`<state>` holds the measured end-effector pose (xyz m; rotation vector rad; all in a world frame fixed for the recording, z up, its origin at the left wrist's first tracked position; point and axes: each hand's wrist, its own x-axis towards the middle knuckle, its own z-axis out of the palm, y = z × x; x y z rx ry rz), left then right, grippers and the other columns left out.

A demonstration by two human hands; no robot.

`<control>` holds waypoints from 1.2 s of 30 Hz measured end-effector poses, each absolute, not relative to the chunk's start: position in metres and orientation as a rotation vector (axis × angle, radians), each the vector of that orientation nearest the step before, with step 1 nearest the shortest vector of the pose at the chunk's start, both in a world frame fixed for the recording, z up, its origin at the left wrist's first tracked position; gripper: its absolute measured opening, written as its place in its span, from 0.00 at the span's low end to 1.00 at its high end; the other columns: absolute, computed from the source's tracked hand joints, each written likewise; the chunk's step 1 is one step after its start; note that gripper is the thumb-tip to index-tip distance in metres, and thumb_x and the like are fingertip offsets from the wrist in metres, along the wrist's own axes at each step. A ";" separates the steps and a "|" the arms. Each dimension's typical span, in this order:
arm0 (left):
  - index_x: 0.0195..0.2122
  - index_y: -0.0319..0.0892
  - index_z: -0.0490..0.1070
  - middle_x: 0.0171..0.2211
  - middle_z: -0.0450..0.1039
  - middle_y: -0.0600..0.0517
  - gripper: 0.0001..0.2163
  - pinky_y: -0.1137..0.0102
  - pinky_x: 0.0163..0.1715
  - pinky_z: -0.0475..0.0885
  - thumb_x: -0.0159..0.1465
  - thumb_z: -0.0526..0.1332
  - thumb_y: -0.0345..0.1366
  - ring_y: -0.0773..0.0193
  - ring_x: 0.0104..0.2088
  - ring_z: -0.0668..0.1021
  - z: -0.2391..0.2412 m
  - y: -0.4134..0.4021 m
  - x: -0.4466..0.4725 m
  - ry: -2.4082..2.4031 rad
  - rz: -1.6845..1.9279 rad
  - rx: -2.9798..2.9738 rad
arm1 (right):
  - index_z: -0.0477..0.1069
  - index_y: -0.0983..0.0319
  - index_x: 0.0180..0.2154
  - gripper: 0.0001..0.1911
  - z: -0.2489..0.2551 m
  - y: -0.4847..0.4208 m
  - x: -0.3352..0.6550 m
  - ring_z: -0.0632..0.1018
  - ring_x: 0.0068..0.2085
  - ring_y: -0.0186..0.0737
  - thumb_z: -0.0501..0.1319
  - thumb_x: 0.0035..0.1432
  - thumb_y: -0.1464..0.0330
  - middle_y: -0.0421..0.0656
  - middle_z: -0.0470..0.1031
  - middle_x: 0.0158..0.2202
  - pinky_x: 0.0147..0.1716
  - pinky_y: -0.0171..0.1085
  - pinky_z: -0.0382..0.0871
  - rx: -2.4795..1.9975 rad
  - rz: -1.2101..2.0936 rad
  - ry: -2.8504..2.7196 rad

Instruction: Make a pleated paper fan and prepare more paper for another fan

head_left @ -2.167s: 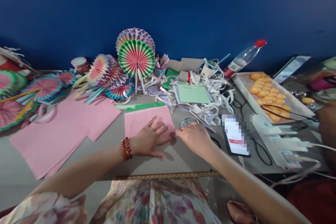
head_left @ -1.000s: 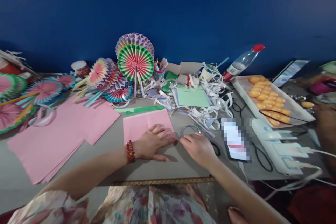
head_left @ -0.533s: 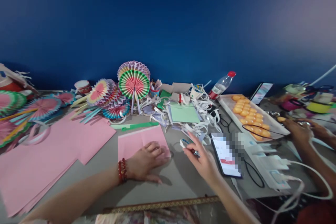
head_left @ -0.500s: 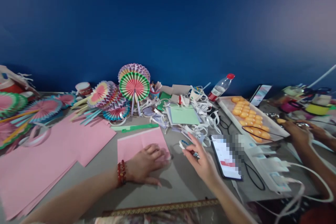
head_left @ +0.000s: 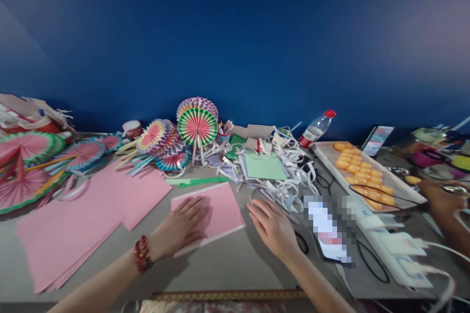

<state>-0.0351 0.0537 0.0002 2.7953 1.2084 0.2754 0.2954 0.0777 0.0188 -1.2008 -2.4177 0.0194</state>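
My left hand [head_left: 182, 222], with a red bead bracelet at the wrist, lies flat with fingers stretched out on a folded pink paper [head_left: 223, 210] on the grey table. My right hand [head_left: 270, 227] rests open, palm down, on the table just right of that paper. Its fingertips are beside a clear tape ring [head_left: 261, 194]. Nothing shows in either hand.
A stack of pink sheets [head_left: 77, 220] lies at left, paper fans [head_left: 197, 126] stand at the back, and white paper strips [head_left: 293, 181] pile around a green sheet [head_left: 265, 166]. A phone [head_left: 326, 234], power strip [head_left: 400, 254], tray of orange pieces [head_left: 362, 176] and bottle [head_left: 316, 129] are at right. Another person's hand [head_left: 440, 195] is far right.
My right hand, raised half a second ago with a small thing pinched in its fingers, now lies flat and open on the table. My left hand slid left on the pink paper.
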 end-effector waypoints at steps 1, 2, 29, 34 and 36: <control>0.71 0.48 0.47 0.70 0.53 0.47 0.30 0.57 0.67 0.52 0.71 0.53 0.49 0.54 0.69 0.56 0.000 0.053 -0.040 1.245 0.269 2.794 | 0.73 0.58 0.54 0.18 0.018 0.073 0.292 0.75 0.51 0.47 0.52 0.67 0.72 0.48 0.77 0.51 0.50 0.47 0.70 -1.170 0.050 -2.468; 0.71 0.48 0.48 0.70 0.53 0.47 0.29 0.56 0.67 0.51 0.71 0.53 0.48 0.54 0.69 0.55 0.001 0.052 -0.044 1.283 0.261 2.790 | 0.72 0.57 0.55 0.19 0.016 0.067 0.290 0.75 0.51 0.46 0.52 0.66 0.73 0.46 0.77 0.52 0.51 0.46 0.70 -1.139 0.084 -2.519; 0.72 0.43 0.37 0.70 0.50 0.48 0.38 0.56 0.69 0.40 0.69 0.44 0.61 0.54 0.69 0.56 0.014 -0.007 -0.021 1.131 0.081 2.810 | 0.74 0.58 0.52 0.15 -0.004 0.024 0.288 0.75 0.48 0.47 0.55 0.67 0.67 0.43 0.79 0.48 0.49 0.46 0.66 -1.086 -0.101 -2.523; 0.72 0.44 0.38 0.70 0.51 0.48 0.40 0.57 0.68 0.47 0.67 0.48 0.61 0.53 0.68 0.59 0.016 -0.035 -0.055 1.279 0.076 2.809 | 0.74 0.57 0.52 0.15 -0.005 0.017 0.292 0.76 0.48 0.47 0.55 0.66 0.69 0.44 0.79 0.48 0.47 0.45 0.70 -1.057 -0.105 -2.536; 0.72 0.45 0.37 0.69 0.52 0.50 0.38 0.59 0.68 0.49 0.68 0.49 0.59 0.55 0.67 0.61 0.013 -0.046 -0.063 1.298 0.064 2.824 | 0.74 0.55 0.51 0.16 -0.001 0.015 0.292 0.77 0.47 0.46 0.56 0.64 0.69 0.43 0.79 0.48 0.46 0.44 0.71 -1.022 -0.061 -2.563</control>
